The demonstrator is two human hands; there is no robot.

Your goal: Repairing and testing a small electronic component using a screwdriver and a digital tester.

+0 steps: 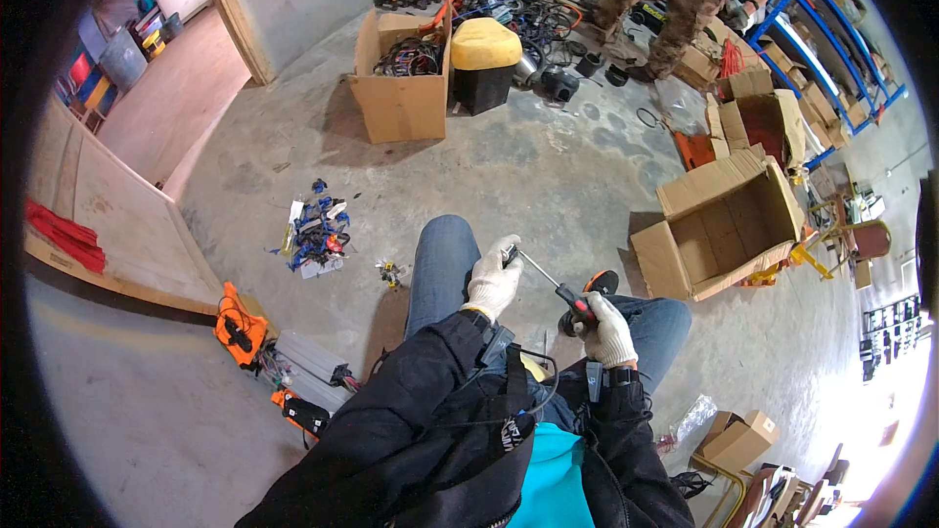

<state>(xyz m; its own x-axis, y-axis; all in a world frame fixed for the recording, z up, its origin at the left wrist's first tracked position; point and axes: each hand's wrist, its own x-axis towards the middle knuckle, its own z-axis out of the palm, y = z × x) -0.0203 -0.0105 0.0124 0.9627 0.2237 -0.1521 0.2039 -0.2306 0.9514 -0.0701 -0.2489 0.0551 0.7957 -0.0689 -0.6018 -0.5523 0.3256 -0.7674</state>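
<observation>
My left hand [492,282], in a white glove, is closed around a small dark part [510,253] whose kind I cannot make out. In my right hand [610,334], also gloved in white, is a screwdriver [571,299] with a red and black handle. Its thin metal shaft points up and left, and the tip reaches the small part at the left hand's fingers. Both hands are held above my lap, between my bent knees in blue jeans. The glove and fingers hide most of the small part.
Blue and black small parts [321,230] lie heaped on the concrete floor, with a smaller cluster [391,274] nearer my knee. An open cardboard box [729,225] stands right; another box [401,108] holds cables beside a yellow-lidded black bin [484,73]. Orange-and-black tools [240,328] lie left. Someone in camouflage trousers [665,0] is beyond.
</observation>
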